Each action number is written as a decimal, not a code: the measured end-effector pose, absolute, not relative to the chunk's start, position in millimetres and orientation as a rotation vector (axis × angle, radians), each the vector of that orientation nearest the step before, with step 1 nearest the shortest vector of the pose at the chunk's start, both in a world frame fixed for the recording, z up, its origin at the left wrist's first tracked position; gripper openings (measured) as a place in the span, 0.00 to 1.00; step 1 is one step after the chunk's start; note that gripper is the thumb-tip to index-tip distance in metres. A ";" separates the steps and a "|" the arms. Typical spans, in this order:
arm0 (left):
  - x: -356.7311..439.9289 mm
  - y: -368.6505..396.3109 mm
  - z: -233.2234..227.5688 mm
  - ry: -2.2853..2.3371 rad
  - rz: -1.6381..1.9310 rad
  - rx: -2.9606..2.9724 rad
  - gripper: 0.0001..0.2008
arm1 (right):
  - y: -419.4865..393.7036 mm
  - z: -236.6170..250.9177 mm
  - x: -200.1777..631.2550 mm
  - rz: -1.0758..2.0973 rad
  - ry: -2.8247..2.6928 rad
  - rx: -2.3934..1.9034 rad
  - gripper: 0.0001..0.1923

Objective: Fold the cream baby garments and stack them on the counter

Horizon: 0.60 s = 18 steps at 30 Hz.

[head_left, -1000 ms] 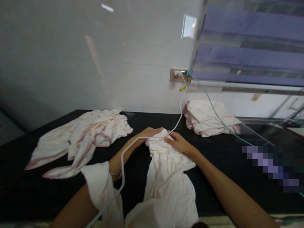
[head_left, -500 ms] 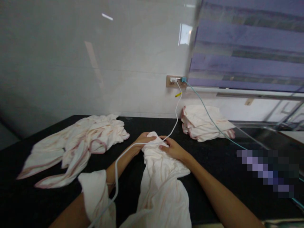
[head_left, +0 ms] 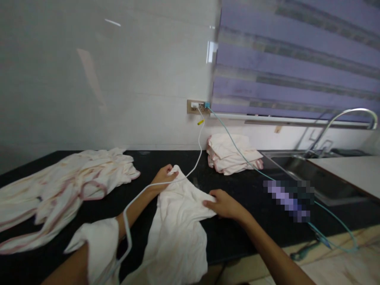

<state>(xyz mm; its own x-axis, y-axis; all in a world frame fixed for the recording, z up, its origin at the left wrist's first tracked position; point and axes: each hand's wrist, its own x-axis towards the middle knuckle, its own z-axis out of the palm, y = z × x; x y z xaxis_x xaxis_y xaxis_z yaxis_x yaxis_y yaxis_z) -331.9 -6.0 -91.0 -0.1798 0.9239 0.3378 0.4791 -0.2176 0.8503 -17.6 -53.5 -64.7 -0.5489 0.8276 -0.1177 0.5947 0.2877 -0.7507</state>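
Observation:
A white cloth (head_left: pixel 181 221) hangs from both hands over the front of the black counter. My left hand (head_left: pixel 164 177) pinches its upper left corner. My right hand (head_left: pixel 224 204) grips the cloth's right edge between thumb and fingers, so the top edge stretches between the two hands. Another piece of white fabric (head_left: pixel 102 245) lies over my left forearm; I cannot tell whether it joins the held cloth. A white cable (head_left: pixel 152 184) passes across the left wrist and in front of the cloth.
Crumpled white cloths with pink edging (head_left: pixel 86 174) lie on the left of the counter (head_left: pixel 190 158). A folded cloth stack (head_left: pixel 231 152) sits by the wall, below a socket (head_left: pixel 198 106). A teal cable (head_left: pixel 234 144) runs right, past a sink (head_left: pixel 311 182) with a tap (head_left: pixel 329 120).
My right hand has moved away from the left along the cloth's edge, spreading the top of the cloth. The view has turned right, bringing the sink and tap further in.

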 end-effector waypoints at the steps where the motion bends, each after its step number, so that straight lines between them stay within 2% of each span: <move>1: -325.1 -2.5 -90.4 1.610 1.364 1.708 0.20 | -61.2 -63.4 -1.5 1.202 -2.208 -1.277 0.15; 5: -282.3 14.6 -85.5 1.581 1.255 1.901 0.19 | -85.3 -56.2 51.2 1.379 -1.958 -1.131 0.23; 9: -225.0 33.3 -71.0 1.554 1.146 2.130 0.15 | -97.5 -52.3 84.2 1.355 -1.764 -1.137 0.26; 18: -121.7 67.5 -36.6 1.658 0.817 2.772 0.15 | -117.4 -51.2 146.7 0.754 -1.791 -1.265 0.18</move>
<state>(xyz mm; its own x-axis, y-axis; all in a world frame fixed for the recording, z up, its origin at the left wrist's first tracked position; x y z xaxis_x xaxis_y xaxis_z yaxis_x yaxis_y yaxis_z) -121.7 67.5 -36.6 0.3898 0.7743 0.4985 0.8669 -0.4911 0.0851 146.7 -117.4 -51.2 -0.1799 0.9465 0.2678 0.4697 0.3219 -0.8220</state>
